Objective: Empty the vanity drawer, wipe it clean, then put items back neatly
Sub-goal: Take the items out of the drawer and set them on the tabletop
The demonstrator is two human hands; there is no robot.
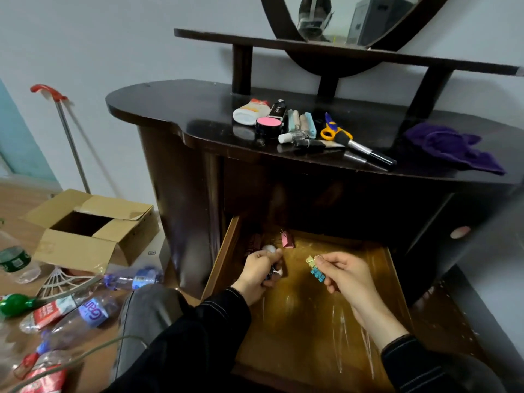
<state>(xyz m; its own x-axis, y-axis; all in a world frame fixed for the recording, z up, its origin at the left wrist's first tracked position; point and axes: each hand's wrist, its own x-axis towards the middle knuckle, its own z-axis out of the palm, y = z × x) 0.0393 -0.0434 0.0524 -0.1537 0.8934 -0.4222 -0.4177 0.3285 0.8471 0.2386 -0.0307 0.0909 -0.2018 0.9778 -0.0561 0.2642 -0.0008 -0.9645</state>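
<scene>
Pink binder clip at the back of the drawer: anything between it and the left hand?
Nothing visible. The pink binder clip lies in the open drawer just beyond the left hand, which already grips small items.

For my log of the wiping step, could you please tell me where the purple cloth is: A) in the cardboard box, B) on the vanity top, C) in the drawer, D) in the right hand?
B: the purple cloth lies bunched on the vanity top, right of the scissors.

Pale grey wall [113,38]; wooden floor [17,202] strewn with plastic bottles [85,310]; open cardboard box [85,245]; oval mirror [340,21]
</scene>
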